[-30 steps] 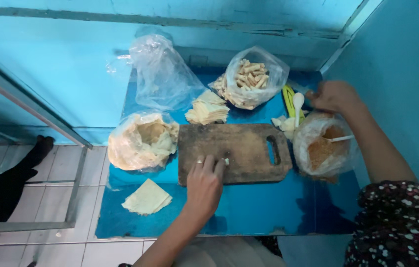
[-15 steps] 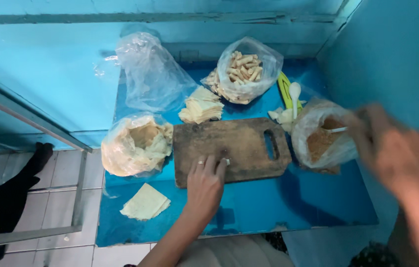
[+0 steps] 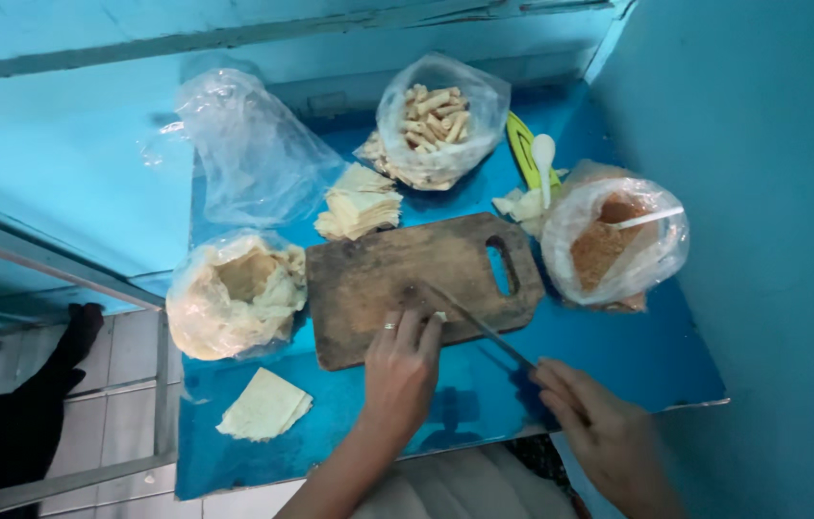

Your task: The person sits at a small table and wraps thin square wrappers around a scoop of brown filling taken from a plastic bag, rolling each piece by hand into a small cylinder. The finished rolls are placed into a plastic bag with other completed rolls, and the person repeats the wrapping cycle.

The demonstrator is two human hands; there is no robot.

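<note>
The thin, stiff knife (image 3: 479, 325) was clamped at its handle end by the right hand (image 3: 599, 432), while a small, soft-looking piece (image 3: 438, 315) was pressed under the flat fingertips of the left hand (image 3: 402, 370) on the wooden board (image 3: 378, 279).

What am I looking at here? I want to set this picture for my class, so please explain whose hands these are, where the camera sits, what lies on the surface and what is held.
The camera is worn on a person's head and looks down, so both hands are that person's own. The left hand rests on a worn wooden cutting board with a handle slot, fingertips pressing a small pale piece. The right hand holds a thin knife whose blade reaches onto the board. The board lies on a blue table. Around it are a bag of pale sheets, a stack of cut sheets, a bag of rolled sticks, a bag of brown filling, an empty clear bag and a loose folded sheet.
</note>
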